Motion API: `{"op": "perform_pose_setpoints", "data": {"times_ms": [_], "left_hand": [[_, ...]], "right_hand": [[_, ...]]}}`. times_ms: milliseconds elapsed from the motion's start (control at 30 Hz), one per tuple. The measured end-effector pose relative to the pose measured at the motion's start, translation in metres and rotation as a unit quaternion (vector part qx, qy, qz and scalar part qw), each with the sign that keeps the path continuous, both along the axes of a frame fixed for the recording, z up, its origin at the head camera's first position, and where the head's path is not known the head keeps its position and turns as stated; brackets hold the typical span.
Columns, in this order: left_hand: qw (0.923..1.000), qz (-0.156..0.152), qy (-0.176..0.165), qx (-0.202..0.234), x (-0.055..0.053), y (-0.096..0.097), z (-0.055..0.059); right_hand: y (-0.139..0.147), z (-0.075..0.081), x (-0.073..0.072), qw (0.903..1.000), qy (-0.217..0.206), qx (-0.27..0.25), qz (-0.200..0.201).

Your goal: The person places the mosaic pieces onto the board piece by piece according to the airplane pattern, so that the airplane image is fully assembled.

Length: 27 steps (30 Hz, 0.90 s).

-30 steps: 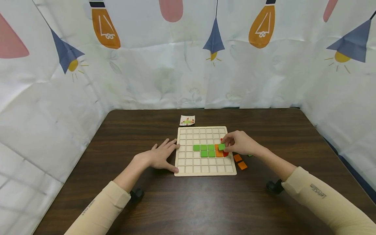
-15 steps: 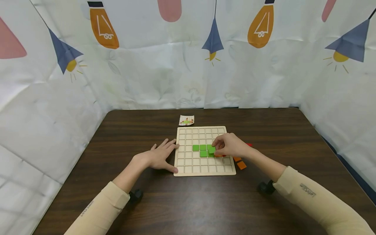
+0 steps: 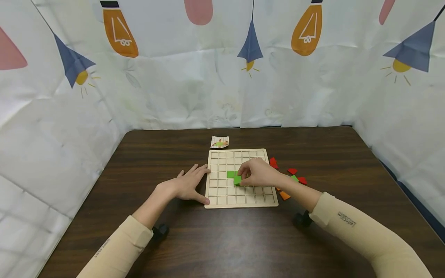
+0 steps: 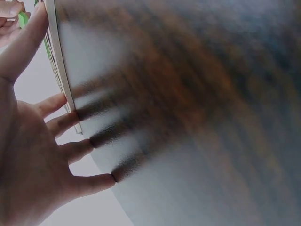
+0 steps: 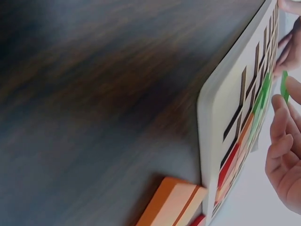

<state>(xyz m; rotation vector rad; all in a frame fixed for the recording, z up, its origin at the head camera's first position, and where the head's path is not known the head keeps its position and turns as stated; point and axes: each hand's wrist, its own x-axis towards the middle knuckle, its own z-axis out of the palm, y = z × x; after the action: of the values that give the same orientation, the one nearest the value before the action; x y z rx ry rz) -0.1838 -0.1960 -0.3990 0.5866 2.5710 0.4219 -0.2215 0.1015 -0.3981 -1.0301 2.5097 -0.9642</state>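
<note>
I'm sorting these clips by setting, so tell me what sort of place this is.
Probably a screened-off indoor table space, perhaps set up for recording, though that is a guess: lamp-printed sheeting hangs behind and at both sides of a dark wood-grain table, and a gridded board lies on it.

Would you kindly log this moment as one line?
left hand: touches grid board | right hand: pinches green tile | orange tile: right of grid board
</note>
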Motion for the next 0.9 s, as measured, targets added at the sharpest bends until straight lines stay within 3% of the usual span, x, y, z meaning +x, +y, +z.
{"op": "perform_pose_setpoints", "data": {"times_ms": [900], "left_hand": [[0.9999,0.001,-0.01,0.004,-0.001,0.002,-0.002]], "right_hand": [[-0.029,-0.003,-0.001,0.9987,0.021,0.045,-0.006]]}}
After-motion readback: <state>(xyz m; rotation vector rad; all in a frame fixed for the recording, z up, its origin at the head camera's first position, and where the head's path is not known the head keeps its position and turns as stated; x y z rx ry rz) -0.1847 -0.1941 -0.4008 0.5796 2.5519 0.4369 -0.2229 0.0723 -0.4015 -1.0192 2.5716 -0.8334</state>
